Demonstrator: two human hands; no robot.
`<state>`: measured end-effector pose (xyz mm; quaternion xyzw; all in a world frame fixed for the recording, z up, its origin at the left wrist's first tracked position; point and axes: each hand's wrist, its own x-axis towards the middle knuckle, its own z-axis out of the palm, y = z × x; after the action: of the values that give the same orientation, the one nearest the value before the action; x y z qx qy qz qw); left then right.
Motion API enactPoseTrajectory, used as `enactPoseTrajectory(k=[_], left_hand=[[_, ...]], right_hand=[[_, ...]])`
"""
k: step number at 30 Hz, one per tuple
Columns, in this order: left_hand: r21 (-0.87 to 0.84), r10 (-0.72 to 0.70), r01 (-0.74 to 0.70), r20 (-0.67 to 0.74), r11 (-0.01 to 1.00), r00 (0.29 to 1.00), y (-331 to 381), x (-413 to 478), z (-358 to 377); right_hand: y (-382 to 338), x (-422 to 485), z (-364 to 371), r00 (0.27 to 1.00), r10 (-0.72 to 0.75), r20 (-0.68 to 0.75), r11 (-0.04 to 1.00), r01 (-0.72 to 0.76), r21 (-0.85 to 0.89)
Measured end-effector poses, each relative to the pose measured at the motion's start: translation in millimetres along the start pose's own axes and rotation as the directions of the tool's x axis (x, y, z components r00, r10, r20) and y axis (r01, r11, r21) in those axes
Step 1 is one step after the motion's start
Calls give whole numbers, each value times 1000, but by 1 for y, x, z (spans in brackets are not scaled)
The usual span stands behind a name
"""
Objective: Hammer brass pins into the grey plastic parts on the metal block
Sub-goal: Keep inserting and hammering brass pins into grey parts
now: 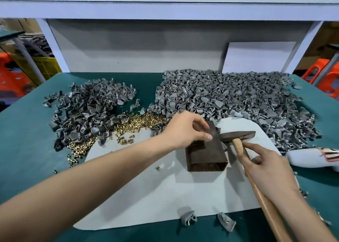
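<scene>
- Fingers (205, 136) of the left hand (185, 130) are curling over the block (203, 153), seemingly positioning; pinch unclear.
- Right hand (266, 170) is gripping the hammer (236, 135); a square strike looks next.

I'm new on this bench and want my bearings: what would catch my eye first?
Two heaps of grey plastic parts fill the back of the green table, brass pins spilled between them. At the centre, the left hand reaches over the metal block while the right hand grips a hammer.
</scene>
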<state>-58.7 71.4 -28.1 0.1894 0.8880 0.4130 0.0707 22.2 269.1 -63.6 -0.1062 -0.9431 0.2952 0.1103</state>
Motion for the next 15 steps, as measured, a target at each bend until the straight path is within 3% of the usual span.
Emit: enactPoseTrajectory(k=[4,8,12,15], left_hand=[[-103,-33,28,-44,994,998,-3,1,5],[-264,-68,72,27,962,997,1,1,3],[-240,-66,110,182,965,981,5,4,-1],[-186,-74,112,199,976,977,5,5,-4]], right_hand=[[0,1,1,998,-26,-64,1000,26,7],[-3,-3,3,991,-60,-116,986,41,-163],[0,-1,2,994,-77,-79,984,63,-166],[3,0,4,994,-84,-62,984,73,-163]])
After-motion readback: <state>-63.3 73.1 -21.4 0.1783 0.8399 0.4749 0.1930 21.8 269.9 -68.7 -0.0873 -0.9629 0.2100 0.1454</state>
